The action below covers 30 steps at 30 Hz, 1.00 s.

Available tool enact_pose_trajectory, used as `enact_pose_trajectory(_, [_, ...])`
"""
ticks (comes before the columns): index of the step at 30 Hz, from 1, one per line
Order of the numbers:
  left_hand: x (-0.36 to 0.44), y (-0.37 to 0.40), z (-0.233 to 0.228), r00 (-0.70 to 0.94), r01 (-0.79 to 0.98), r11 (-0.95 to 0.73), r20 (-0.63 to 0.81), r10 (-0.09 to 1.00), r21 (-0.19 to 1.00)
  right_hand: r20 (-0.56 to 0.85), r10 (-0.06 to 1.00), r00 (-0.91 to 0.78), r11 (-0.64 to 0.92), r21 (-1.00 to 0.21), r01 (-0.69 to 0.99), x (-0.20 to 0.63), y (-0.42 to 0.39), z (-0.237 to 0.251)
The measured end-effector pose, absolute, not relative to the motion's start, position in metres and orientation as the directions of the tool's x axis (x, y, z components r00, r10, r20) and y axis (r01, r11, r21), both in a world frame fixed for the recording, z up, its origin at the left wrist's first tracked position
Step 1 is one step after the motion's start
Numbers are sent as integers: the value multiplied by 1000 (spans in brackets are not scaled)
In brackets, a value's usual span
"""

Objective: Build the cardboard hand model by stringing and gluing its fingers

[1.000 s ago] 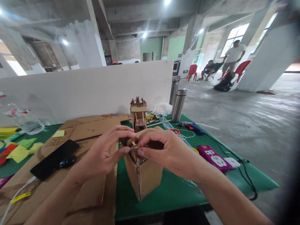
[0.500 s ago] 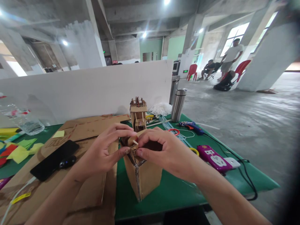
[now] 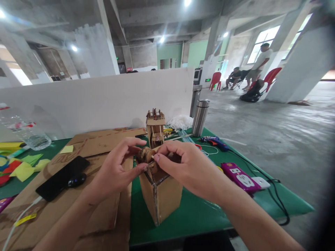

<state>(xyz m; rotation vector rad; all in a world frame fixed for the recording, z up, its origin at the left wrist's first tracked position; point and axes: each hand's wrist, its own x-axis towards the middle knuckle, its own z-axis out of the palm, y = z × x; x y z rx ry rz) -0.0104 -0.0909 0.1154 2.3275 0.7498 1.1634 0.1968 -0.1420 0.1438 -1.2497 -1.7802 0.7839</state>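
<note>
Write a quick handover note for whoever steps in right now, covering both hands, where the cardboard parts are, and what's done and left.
Left hand: pinching the small cardboard wheel piece at the open box's top corner.
Right hand: fingertips gripping the thin stick at that wheel.
Open cardboard box: upright on the green table.
Cardboard tower model: stands behind it.
Done: box standing, wheel on stick.
Left: seemingly seating the wheel on the box.

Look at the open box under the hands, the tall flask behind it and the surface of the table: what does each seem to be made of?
Box: brown corrugated cardboard, matte, with raw cut edges showing.
Flask: likely brushed stainless steel, going by its grey metallic sheen.
Table: covered in a flat green sheet, perhaps a cutting mat or felt; which one cannot be told.
</note>
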Motion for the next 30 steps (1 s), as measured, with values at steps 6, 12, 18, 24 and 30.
enact_pose_trajectory(6, [-12,-88,114,505,273,-754,578,641,598,365,925,-103,368,-799,475,191,-148,140])
enact_pose_trajectory(12, [-15,-88,113,513,326,-757,567,644,566,315,942,-115,333,-839,430,193,-148,141])
enact_pose_trajectory(18, [-21,-90,116,551,336,-775,556,622,535,339,930,-144,366,-809,459,191,-147,139])
enact_pose_trajectory(24, [-18,-92,118,508,300,-730,545,667,614,399,910,-108,393,-753,527,192,-148,137])
enact_pose_trajectory(30, [-14,-91,112,431,392,-736,597,677,551,463,884,-67,426,-737,524,203,-155,142])
